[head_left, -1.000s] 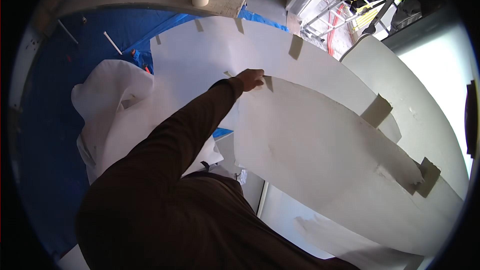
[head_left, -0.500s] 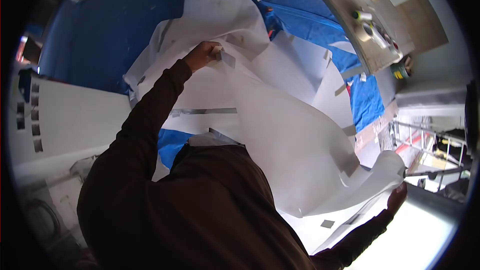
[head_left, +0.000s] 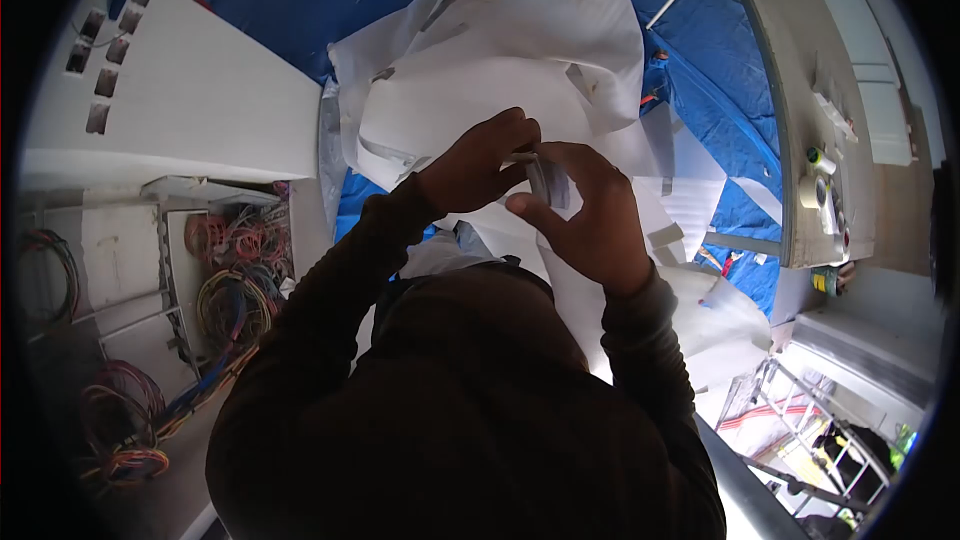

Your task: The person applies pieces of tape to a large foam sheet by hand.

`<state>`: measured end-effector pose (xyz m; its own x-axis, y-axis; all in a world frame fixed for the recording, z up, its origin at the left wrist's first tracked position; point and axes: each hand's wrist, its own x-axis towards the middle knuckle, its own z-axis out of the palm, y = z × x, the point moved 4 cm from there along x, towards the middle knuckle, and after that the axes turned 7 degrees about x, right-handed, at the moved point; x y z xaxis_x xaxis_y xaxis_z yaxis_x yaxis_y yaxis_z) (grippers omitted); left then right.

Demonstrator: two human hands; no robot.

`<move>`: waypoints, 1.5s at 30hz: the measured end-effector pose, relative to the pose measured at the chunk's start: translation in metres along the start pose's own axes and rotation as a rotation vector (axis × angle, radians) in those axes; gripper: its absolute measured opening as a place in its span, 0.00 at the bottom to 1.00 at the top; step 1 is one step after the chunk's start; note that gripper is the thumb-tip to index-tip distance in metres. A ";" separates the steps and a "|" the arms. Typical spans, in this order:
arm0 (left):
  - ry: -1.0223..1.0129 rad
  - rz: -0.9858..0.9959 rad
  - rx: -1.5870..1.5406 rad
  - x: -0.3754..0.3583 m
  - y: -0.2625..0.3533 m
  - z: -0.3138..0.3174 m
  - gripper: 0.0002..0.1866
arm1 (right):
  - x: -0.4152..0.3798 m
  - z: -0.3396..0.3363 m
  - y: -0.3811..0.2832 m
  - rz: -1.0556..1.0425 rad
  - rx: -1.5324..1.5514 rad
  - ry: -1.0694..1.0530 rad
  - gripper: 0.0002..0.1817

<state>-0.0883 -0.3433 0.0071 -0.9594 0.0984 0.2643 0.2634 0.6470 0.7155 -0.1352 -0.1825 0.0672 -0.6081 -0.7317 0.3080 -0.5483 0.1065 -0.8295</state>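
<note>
In front of my chest, my left hand (head_left: 478, 168) and my right hand (head_left: 600, 215) meet at the fingertips. Between them is a small grey roll (head_left: 548, 183) that looks like tape. The fingers of my left hand pinch its upper left edge, while the thumb and fingers of my right hand curve around its right side. Beneath and beyond both hands lies a large crumpled white sheet (head_left: 470, 90) with grey tape strips on it. Part of the roll is hidden by my fingers.
Blue sheeting (head_left: 700, 60) spreads around the white sheet. A white stick (head_left: 666, 6) lies on it. At right, a ledge (head_left: 775, 70) bears small rolls (head_left: 815, 190). Coiled cables (head_left: 235, 305) are at left, below a white panel (head_left: 220, 80). Metal scaffolding (head_left: 800, 420) stands lower right.
My right hand has let go of the white sheet's edge at far right and come in to the roll beside my left hand. The view has turned, and the sheet's right part has dropped.
</note>
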 end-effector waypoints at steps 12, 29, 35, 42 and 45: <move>-0.259 -0.262 -0.924 -0.007 -0.022 0.022 0.06 | 0.002 -0.012 0.030 0.026 -0.037 -0.074 0.04; -0.142 0.213 0.050 0.033 0.041 0.013 0.07 | -0.032 -0.058 0.085 0.201 -0.430 0.177 0.03; -0.223 0.519 0.096 -0.008 0.073 0.014 0.09 | -0.063 -0.152 0.126 0.374 -0.509 0.588 0.08; -0.088 -0.084 0.607 -0.006 -0.087 -0.017 0.11 | -0.073 -0.171 0.084 0.386 -0.352 0.548 0.09; -0.134 -0.230 0.880 -0.008 -0.103 -0.027 0.20 | -0.080 -0.171 0.062 0.431 -0.328 0.541 0.09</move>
<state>-0.1051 -0.4312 -0.0508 -0.9968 -0.0528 0.0600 -0.0544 0.9982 -0.0241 -0.2183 -0.0024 0.0708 -0.9569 -0.1575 0.2439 -0.2899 0.5643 -0.7730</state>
